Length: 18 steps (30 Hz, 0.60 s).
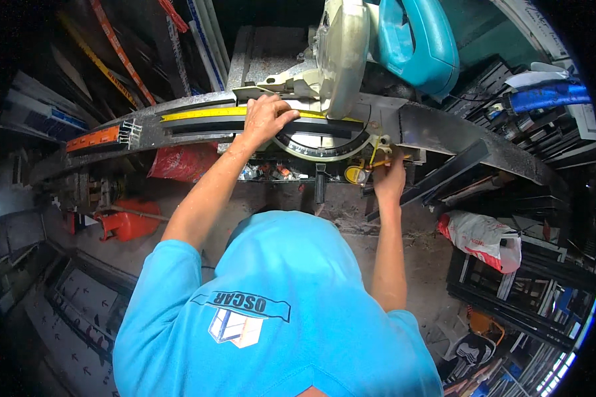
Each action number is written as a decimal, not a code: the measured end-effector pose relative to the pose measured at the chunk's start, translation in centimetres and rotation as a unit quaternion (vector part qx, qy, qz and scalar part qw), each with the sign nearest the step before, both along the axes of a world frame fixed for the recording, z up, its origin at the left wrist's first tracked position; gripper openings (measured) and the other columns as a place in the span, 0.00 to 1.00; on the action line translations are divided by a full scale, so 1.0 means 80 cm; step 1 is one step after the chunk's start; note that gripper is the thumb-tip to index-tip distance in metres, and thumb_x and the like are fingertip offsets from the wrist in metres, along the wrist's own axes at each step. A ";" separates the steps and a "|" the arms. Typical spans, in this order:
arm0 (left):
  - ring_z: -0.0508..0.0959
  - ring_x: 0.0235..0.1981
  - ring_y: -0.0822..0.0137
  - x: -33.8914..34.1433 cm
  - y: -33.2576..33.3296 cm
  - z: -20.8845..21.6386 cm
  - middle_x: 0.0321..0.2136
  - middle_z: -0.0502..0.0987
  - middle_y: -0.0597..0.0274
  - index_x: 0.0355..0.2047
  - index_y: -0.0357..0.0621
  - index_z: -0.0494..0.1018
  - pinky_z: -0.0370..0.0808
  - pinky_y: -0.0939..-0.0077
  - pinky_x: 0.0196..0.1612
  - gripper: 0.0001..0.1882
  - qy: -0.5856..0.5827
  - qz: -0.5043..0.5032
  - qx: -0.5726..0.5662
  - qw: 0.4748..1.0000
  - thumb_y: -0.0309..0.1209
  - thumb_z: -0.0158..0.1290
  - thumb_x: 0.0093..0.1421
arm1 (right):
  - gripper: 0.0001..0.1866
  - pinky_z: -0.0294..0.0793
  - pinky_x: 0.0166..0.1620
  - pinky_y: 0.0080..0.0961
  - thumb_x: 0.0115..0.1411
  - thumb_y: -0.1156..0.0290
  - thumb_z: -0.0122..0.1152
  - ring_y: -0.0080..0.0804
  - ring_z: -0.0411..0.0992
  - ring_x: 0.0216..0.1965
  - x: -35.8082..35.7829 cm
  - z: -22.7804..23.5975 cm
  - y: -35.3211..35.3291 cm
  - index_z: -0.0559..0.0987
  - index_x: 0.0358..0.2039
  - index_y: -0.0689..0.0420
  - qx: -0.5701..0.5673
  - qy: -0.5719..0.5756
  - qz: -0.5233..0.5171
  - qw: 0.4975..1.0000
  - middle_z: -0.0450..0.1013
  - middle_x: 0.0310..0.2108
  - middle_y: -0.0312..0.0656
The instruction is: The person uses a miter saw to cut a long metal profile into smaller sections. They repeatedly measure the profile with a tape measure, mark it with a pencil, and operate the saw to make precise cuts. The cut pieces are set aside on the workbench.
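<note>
A yellow measuring tape blade [202,114] runs lengthwise over a dark metal profile [208,126] on the bed of a miter saw. My left hand [266,120] is curled over the tape, fingers pressing it against the profile, thumb pointing right. Just right of that hand stands the saw's pale blade guard [347,59], with a teal handle [420,43] behind it. My right hand [389,177] is at the front right of the saw's curved scale [321,154], fingers closed around a thin yellow pencil-like thing [396,159]. Beside it is a round yellow object [356,175], partly covered.
The long grey bench [437,132] extends both ways. An orange-wrapped bundle of profiles [96,140] lies at its left. A dark bar [447,171] leans at the right. A red tank-like object [129,221] stands on the floor, and a white-and-red bag [477,235] sits at right.
</note>
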State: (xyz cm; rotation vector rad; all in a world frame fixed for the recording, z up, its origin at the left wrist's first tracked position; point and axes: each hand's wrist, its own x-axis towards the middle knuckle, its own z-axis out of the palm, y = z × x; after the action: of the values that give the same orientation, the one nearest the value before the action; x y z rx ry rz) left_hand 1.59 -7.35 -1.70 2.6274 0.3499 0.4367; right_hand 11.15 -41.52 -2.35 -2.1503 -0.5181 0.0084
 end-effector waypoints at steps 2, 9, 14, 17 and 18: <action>0.76 0.39 0.62 0.001 -0.007 -0.001 0.31 0.79 0.68 0.31 0.53 0.84 0.61 0.61 0.44 0.16 -0.011 -0.016 0.008 1.000 0.50 0.59 0.61 | 0.23 0.78 0.44 0.42 0.66 0.67 0.61 0.58 0.78 0.46 0.007 -0.008 0.009 0.71 0.59 0.60 -0.040 0.004 0.002 0.999 0.78 0.46 0.57; 0.77 0.37 0.62 -0.028 0.023 -0.009 0.27 0.78 0.67 0.28 0.52 0.82 0.61 0.60 0.42 0.18 0.001 0.021 0.015 1.000 0.52 0.60 0.59 | 0.21 0.74 0.53 0.43 0.67 0.63 0.61 0.58 0.74 0.54 0.010 0.001 0.049 0.74 0.55 0.61 -0.025 0.062 0.054 0.996 0.77 0.47 0.57; 0.76 0.36 0.61 -0.054 0.047 -0.003 0.27 0.76 0.66 0.28 0.50 0.82 0.62 0.61 0.42 0.18 -0.008 0.029 0.036 0.999 0.51 0.61 0.59 | 0.20 0.74 0.51 0.45 0.67 0.63 0.59 0.59 0.75 0.51 0.005 0.001 0.064 0.75 0.55 0.61 -0.080 -0.024 0.078 0.993 0.77 0.47 0.58; 0.76 0.34 0.62 -0.058 0.044 0.002 0.26 0.77 0.66 0.26 0.50 0.82 0.62 0.62 0.41 0.18 -0.021 0.042 0.039 0.998 0.50 0.63 0.58 | 0.20 0.76 0.51 0.45 0.65 0.66 0.60 0.58 0.76 0.51 0.007 0.001 0.067 0.76 0.56 0.60 -0.122 -0.038 0.078 0.989 0.77 0.48 0.58; 0.77 0.34 0.61 -0.059 0.047 -0.001 0.26 0.77 0.67 0.24 0.50 0.82 0.64 0.59 0.40 0.18 -0.026 0.048 0.060 0.997 0.51 0.63 0.56 | 0.20 0.76 0.51 0.45 0.65 0.68 0.60 0.58 0.76 0.50 0.012 -0.001 0.072 0.76 0.56 0.59 -0.134 -0.043 0.087 0.986 0.78 0.48 0.58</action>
State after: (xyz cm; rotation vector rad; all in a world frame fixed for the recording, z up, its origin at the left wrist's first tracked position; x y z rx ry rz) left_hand -3.16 -3.62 -1.79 2.7181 0.4473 0.5730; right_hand 12.11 -35.77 -2.41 -2.3662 -0.7934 0.0870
